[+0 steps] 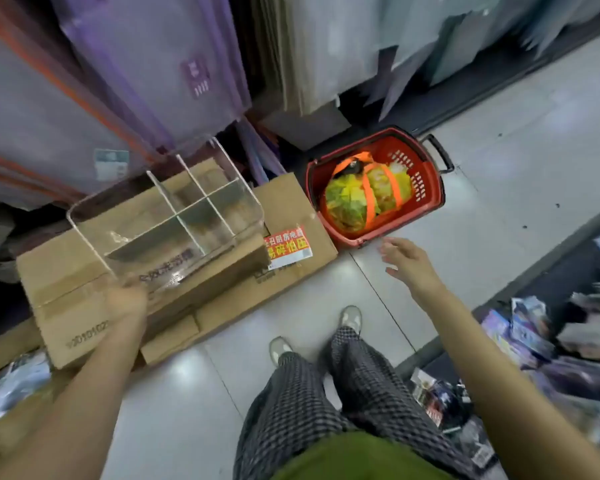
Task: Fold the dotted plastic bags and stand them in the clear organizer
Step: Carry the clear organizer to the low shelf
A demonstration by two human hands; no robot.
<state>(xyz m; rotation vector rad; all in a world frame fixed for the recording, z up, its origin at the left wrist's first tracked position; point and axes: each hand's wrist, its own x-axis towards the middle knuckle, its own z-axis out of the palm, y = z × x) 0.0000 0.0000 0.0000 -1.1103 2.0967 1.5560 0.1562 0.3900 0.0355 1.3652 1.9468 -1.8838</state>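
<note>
A clear acrylic organizer (167, 216) with cross dividers hangs tilted over a cardboard box; its compartments hold nothing. My left hand (127, 301) grips its near corner. My right hand (407, 259) is stretched out with relaxed fingers over the floor, just short of a red basket (426, 188), and holds nothing. Inside the basket lies a yellow-green bag with orange straps (364, 194). I cannot see any dotted plastic bags.
A flat cardboard box (222, 296) with a red and white sticker lies on the tiled floor at the left. Purple and grey hanging packages (153, 71) fill the wall behind. A low shelf of mixed goods (551, 341) runs along the right. My legs stand in the middle.
</note>
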